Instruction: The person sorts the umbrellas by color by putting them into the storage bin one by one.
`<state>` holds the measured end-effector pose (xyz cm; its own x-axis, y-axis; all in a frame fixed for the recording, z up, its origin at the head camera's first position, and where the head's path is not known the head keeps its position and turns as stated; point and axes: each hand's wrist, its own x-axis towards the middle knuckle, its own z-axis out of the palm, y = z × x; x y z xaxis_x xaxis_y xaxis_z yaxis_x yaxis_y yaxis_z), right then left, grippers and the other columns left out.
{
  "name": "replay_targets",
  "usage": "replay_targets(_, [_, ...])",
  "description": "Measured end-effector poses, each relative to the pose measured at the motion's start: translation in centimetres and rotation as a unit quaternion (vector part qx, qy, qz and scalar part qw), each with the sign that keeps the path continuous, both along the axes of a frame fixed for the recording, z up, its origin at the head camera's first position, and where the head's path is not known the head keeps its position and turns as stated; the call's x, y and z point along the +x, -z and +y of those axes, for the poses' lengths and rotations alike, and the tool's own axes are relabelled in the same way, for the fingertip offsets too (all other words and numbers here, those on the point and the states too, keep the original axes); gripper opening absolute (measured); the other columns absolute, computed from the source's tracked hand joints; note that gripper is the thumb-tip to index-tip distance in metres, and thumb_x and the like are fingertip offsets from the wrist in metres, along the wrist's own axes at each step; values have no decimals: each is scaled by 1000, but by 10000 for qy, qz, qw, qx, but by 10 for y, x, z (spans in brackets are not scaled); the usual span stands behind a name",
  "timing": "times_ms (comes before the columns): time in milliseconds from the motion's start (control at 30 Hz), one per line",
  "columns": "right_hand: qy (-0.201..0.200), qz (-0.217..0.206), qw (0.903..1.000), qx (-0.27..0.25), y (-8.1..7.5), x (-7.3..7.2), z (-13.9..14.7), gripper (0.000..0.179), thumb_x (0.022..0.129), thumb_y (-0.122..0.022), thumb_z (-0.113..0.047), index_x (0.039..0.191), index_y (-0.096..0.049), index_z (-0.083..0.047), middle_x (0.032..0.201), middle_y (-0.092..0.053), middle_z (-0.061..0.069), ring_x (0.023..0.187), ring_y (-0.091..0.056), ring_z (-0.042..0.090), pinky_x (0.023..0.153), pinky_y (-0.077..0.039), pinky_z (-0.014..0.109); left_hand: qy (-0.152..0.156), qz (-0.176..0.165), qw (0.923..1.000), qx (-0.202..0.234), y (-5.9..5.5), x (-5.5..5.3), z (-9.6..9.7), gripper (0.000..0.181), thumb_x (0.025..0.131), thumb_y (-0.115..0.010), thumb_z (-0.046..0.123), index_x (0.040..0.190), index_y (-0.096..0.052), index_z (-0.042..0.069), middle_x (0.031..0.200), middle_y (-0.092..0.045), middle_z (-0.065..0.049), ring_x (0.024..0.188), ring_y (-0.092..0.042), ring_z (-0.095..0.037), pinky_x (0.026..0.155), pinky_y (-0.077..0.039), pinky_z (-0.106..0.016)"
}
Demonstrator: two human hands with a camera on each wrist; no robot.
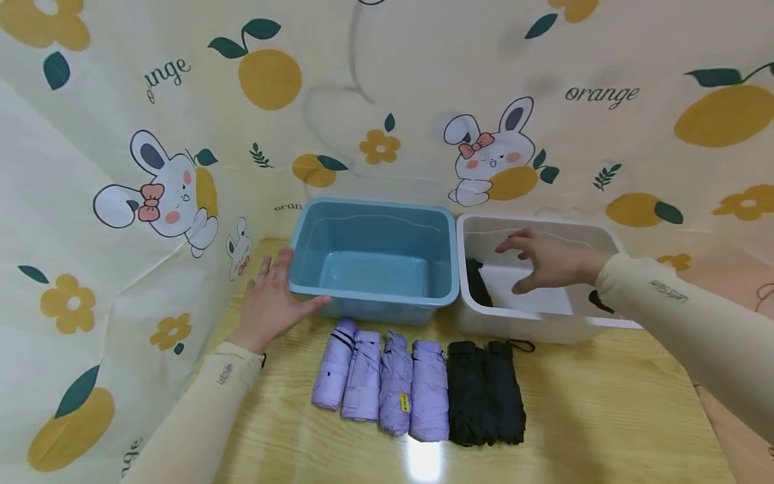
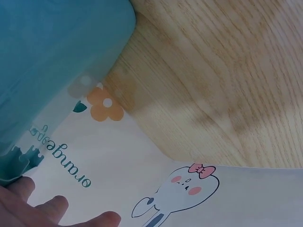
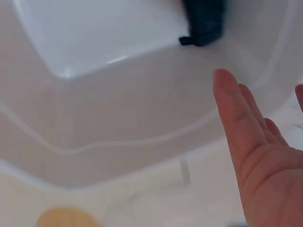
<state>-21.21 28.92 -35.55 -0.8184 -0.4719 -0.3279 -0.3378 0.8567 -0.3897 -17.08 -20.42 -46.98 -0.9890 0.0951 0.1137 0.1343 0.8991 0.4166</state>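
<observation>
My left hand is spread beside the left end of a blue plastic bin, fingertips right at its rim. In the left wrist view, the fingers show near the bin's corner. Over the white plastic bin, my right hand hovers with fingers and thumb apart and nothing between them. A black folded umbrella lies inside against the white bin's left wall; the right wrist view shows it as a dark bundle. Another black item is partly hidden by my right sleeve.
In front of the bins, several lilac folded umbrellas lie in a row on the wooden table. Two black folded umbrellas continue the row on its right. A printed cloth with rabbits and oranges hangs behind and at the left.
</observation>
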Motion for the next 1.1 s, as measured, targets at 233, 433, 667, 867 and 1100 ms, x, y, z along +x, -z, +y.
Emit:
replay_targets(233, [-297,628,9965,-461,-33,74,13,75,74,-91,-23,139,-54,-15,146,-35,18,116,-55,36,84,-55,51,-130,-144,9998,-4,4,0,-13,128,72,-59,86,160,-11,7,165,-16,-14,147,-14,-47,106,-18,-74])
replay_targets(433, [-639,853,9925,-595,-7,130,18,81,74,-90,-27,143,-49,-19,145,-39,11,108,-59,24,77,-57,37,-192,-46,9998,-49,6,0,-19,127,73,-58,85,160,-11,6,163,-18,-19,145,-16,-49,103,-19,-76])
replay_targets(667, [-451,284,9967,-615,57,172,18,85,74,-89,-29,145,-46,-13,142,-40,16,111,-59,27,81,-54,41,-112,-40,9999,-50,3,2,-17,126,74,-59,84,160,-11,6,163,-17,-18,146,-15,-48,102,-20,-77])
replay_targets(867, [-99,-25,9968,-794,102,185,15,92,71,-88,-18,149,-41,-10,145,-34,24,88,-64,13,67,-53,29,13,16,10000,-44,0,1,-9,126,74,-58,85,160,-11,6,163,-18,-19,145,-17,-48,102,-23,-76])
replay_targets(1100, [132,-111,9956,-920,133,191,14,105,64,-92,-13,151,-35,-3,151,-21,32,66,-58,6,54,-48,24,116,-27,9999,-14,-1,1,0,126,74,-58,85,160,-10,7,163,-18,-19,146,-15,-48,103,-21,-76])
